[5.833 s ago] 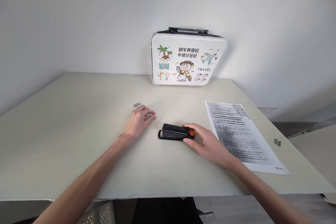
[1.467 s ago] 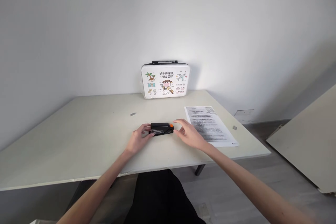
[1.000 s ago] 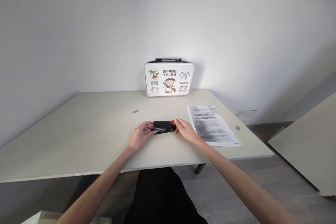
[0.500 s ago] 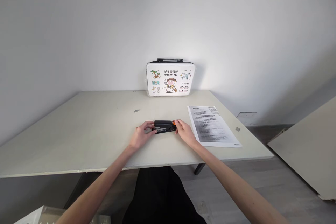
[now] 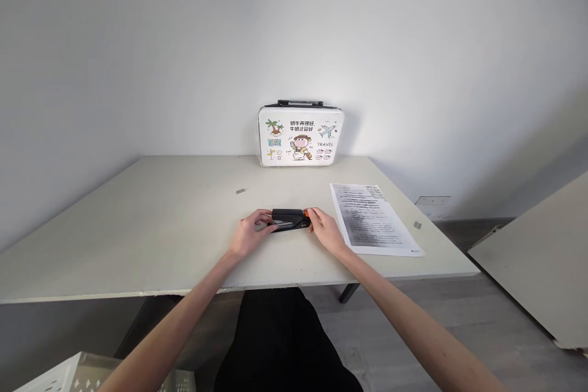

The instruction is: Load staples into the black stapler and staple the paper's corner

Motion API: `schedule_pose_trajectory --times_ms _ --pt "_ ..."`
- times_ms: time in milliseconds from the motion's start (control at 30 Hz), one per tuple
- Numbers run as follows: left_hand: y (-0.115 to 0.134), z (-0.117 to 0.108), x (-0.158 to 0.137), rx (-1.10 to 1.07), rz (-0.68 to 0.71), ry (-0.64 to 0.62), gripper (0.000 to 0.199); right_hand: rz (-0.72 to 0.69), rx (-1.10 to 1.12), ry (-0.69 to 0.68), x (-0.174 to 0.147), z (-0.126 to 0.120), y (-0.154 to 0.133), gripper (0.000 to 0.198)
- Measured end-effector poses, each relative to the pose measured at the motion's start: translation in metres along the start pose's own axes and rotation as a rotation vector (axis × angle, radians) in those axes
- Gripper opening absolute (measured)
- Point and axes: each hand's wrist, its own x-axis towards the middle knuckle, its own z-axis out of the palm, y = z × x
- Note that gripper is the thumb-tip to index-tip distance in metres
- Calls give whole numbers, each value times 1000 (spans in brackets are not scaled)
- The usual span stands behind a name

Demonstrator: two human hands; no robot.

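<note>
A black stapler [image 5: 288, 218] with an orange part at its right end lies on its side at the front middle of the white table [image 5: 138, 226]. My left hand [image 5: 250, 233] grips its left end, thumb and fingers closed around it. At the right end, by the orange part, my right hand [image 5: 325, 228] pinches it. Just right of that hand lies a printed sheet of paper [image 5: 374, 220]. Behind the stapler, a little to the left, is a small grey strip [image 5: 241, 191], perhaps staples.
A white case [image 5: 301, 138] with cartoon pictures and a black handle stands against the wall. Near the table's right edge sits a small grey piece [image 5: 417, 225]. A white basket [image 5: 76, 373] is below at the lower left, and a white panel [image 5: 537, 257] stands at right.
The view has shifted very slightly. Both hands keep their hold on the stapler, with no other clear movement.
</note>
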Motion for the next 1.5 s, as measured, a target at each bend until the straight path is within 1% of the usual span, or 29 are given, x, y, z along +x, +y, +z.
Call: schedule_pose_trajectory --times_ms 500,767,933,1233,1300,1433,1500 --pt "-4 1 -3 -52 19 39 38 -6 3 -12 -2 -2 0 48" --pt "2 0 -3 -39 25 36 38 -4 6 -2 -1 -2 1 48" --pt "6 -2 -3 -15 6 16 41 -3 10 -4 -2 -4 1 48" --pt "11 -2 -2 -22 -28 15 41 -9 32 -6 -1 -5 3 47" --pt "11 -5 -4 -21 -35 -6 42 -12 32 -9 -1 -5 3 47" --pt "10 -17 -12 -2 -21 -92 46 -17 32 -12 -2 -6 4 47" --pt "8 -23 -18 7 -16 -99 47 -17 32 -11 -2 -6 4 47"
